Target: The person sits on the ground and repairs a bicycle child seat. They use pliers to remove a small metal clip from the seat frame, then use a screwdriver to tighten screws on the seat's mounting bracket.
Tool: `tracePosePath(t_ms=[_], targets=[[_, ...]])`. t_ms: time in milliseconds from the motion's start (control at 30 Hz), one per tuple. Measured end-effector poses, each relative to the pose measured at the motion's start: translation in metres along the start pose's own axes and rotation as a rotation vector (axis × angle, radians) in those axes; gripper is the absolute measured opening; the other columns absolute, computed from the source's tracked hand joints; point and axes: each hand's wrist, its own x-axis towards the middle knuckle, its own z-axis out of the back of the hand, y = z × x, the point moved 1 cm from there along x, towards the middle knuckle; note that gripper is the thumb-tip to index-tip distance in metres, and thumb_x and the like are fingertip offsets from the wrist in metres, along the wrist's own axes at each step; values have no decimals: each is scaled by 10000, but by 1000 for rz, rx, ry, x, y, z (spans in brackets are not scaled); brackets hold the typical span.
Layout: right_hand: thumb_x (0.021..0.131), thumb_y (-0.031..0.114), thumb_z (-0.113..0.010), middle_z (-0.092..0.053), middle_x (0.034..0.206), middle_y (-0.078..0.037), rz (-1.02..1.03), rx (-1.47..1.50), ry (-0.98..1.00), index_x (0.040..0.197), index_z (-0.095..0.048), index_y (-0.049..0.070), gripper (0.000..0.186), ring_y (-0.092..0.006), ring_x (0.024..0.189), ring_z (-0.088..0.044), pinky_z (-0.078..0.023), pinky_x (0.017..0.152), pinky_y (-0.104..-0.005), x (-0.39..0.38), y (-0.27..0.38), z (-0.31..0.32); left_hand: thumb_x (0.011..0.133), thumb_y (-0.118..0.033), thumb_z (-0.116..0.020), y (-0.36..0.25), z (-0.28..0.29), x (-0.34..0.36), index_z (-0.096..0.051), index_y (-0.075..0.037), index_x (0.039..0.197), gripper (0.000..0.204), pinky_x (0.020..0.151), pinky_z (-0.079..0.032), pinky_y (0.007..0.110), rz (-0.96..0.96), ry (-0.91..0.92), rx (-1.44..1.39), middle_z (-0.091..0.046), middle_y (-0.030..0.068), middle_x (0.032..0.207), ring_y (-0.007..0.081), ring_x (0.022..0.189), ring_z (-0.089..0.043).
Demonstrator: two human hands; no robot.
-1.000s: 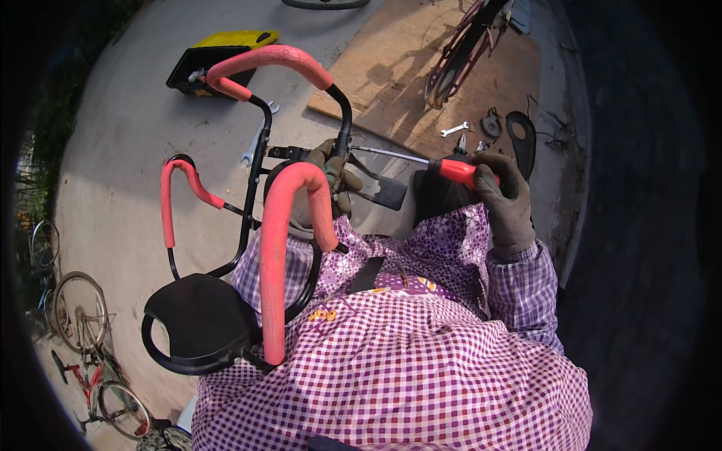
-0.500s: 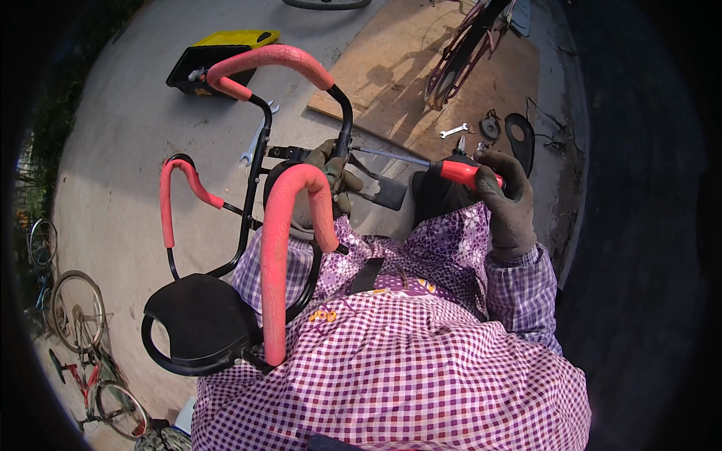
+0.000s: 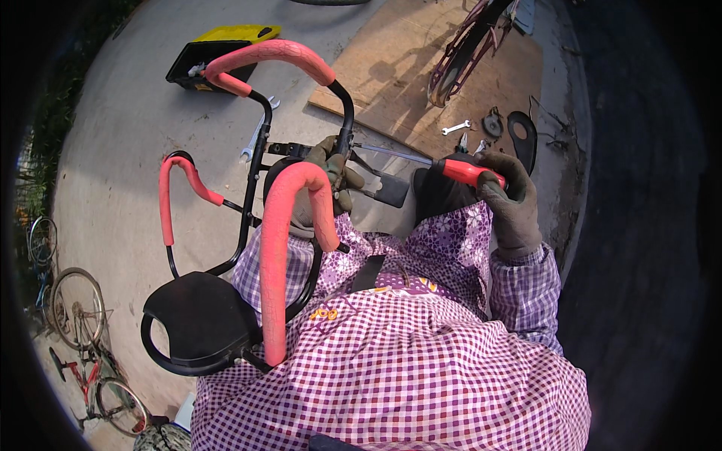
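Observation:
A child's bicycle seat point(image 3: 274, 263) of black tubing with cracked red foam padding rests across my lap, its black plastic pad point(image 3: 197, 319) at the lower left. Gloved, my left hand point(image 3: 335, 173) is wrapped round a black tube of its frame, partly hidden behind a padded bar. My right hand point(image 3: 514, 197), also gloved, grips a screwdriver point(image 3: 466, 172) by its red handle. The screwdriver's shaft points left, and its tip meets the tube beside my left hand. What the tip sits in is too small to make out.
A large wrench point(image 3: 259, 134) lies on the concrete near a black toolbox point(image 3: 197, 62) with a yellow lid. On a wooden board point(image 3: 380, 71) stand part of a bicycle frame point(image 3: 466, 56) and a small wrench point(image 3: 456, 128). Bicycles point(image 3: 79, 308) lie at the left.
Both hands and the seat stay almost in place, the screwdriver still at the tube. The background has shifted very slightly in the picture.

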Motion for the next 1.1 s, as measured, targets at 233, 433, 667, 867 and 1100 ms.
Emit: tracePosePath(t_ms=[233,433,667,867,1100], targets=[[978,228,-750,-697,1063,-85,-9,182,-11,1288,-641,-6,403,-146,880,-658,-555,783,-296,3,4,-9,1133,-214,-466,4,8,4,-512,-65,1305,233,434,-573,271,39,38,-37,-728,180,899,197,596,-691],[1028,285,-698,-703,1048,-80,-103,-33,-105,1282,-660,-6,388,-144,840,-659,-549,739,-285,6,3,-5,1125,-212,-490,1,2,-4,-528,-63,1285,221,446,-585,280,-50,51,19,-721,150,890,192,620,-698],[1023,240,-693,-707,1184,-101,115,236,-65,1299,-654,4,365,-189,1094,-652,-542,944,-326,4,-9,-12,1123,-209,-498,2,4,0,-527,-64,1291,224,458,-593,278,-11,59,-6,-718,139,891,189,632,-701],[1049,377,-624,-698,1127,-83,-276,17,10,1293,-654,6,445,-129,862,-658,-540,741,-261,9,-9,6,1121,-207,-505,3,7,3,-527,-65,1295,226,467,-599,278,0,92,-89,-715,128,890,184,640,-703],[961,175,-753,-702,1164,-96,75,371,-81,1302,-644,15,392,-198,1050,-667,-579,853,-331,5,-18,-6,1118,-212,-517,3,5,-2,-487,-88,1375,286,474,-607,290,-5,37,-38,-727,157,906,189,602,-699]])
